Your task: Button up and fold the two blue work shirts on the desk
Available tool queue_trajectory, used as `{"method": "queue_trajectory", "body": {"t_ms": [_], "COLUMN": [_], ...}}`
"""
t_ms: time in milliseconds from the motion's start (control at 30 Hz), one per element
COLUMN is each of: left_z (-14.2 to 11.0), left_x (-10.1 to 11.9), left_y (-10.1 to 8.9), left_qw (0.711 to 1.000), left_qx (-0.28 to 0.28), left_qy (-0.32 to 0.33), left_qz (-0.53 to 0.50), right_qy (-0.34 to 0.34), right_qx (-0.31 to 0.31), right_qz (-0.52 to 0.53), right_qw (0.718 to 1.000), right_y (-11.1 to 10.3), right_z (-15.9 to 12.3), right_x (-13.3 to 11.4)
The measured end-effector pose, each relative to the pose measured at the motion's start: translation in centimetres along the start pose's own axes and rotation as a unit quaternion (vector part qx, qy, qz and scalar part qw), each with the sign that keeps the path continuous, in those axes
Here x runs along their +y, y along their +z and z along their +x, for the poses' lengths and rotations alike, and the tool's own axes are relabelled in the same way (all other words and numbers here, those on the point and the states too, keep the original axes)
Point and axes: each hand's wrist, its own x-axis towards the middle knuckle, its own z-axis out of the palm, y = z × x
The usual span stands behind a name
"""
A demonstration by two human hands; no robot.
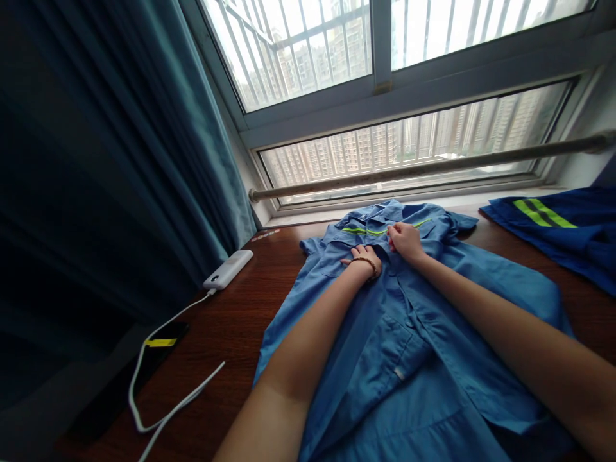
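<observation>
A blue short-sleeved work shirt (pixel 332 359) with a yellow-green stripe across the chest lies spread on the brown wooden table, collar toward the window. My left hand (pixel 366 256), wearing a beaded bracelet at the wrist, rests on the left side of the chest with fingers spread on the cloth. Just to its right and slightly farther off, my right hand (pixel 404 240) is closed on the shirt's front edge near the stripe. Below my hands the front hangs partly apart, and folds run down toward me. My right fingertips are partly hidden.
A darker blue garment (pixel 591 221) with yellow-green stripes lies at the right. On the left are a white power bank (pixel 228 269), its white cable (pixel 137 378) and a dark flat object (pixel 166 330) with a yellow strip. A curtain (pixel 192 160) and a rail (pixel 423 168) border the table.
</observation>
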Motion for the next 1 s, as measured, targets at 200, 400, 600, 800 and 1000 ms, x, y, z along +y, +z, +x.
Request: {"method": "queue_trajectory", "body": {"t_ms": [200,400,600,800,1000], "left_z": [2.2,4.5,5.4,4.5,3.2], "left_x": [-1.7,-3.7,-3.7,-4.0,-3.7], "left_y": [1.7,1.9,2.1,1.8,1.0], "left_qw": [1.0,0.993,0.992,0.98,0.945], "left_qx": [-0.011,0.027,0.048,0.125,0.204], "left_qy": [0.021,0.111,0.115,0.153,0.251], "left_qz": [-0.008,0.008,0.001,-0.002,-0.036], "right_qy": [-0.013,-0.037,-0.251,-0.156,-0.125], "right_qx": [-0.109,-0.112,-0.026,-0.069,-0.094], "right_qz": [-0.031,-0.055,-0.236,-0.283,-0.238], "right_qw": [0.993,0.992,0.939,0.944,0.959], "right_y": [1.7,0.9,-0.8,-1.6,-2.0], "right_z": [0.5,1.0,-5.3,-8.4,-6.7], "right_x": [1.3,1.2,-1.4,-1.9,-0.4]}}
